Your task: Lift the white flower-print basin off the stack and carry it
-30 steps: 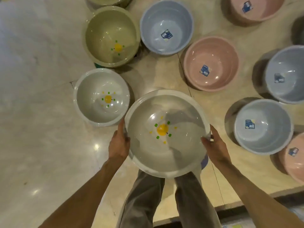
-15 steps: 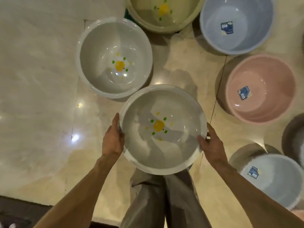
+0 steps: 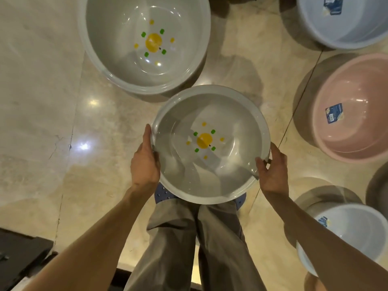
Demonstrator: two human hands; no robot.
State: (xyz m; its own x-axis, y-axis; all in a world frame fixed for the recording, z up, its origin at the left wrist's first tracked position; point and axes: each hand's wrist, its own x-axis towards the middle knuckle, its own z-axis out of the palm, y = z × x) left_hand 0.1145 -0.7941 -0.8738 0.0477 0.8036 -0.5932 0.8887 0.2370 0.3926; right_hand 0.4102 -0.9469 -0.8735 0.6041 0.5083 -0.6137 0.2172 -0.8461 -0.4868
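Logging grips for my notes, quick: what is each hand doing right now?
Left hand: holds the left rim of the grey basin.
Right hand: grips the same basin's right rim, thumb over the edge.

The held basin [image 3: 212, 175] sits between the left hand [image 3: 144, 162] and right hand [image 3: 273, 171], above the person's legs. A second basin [image 3: 117, 66] lies ahead-left on the floor [image 3: 42, 101], probably not touching; three more to the right.

Glossy beige marble floor [image 3: 52, 101] is reflecting ceiling light spots at left; a dark mat [image 3: 19, 255] is lying near left.
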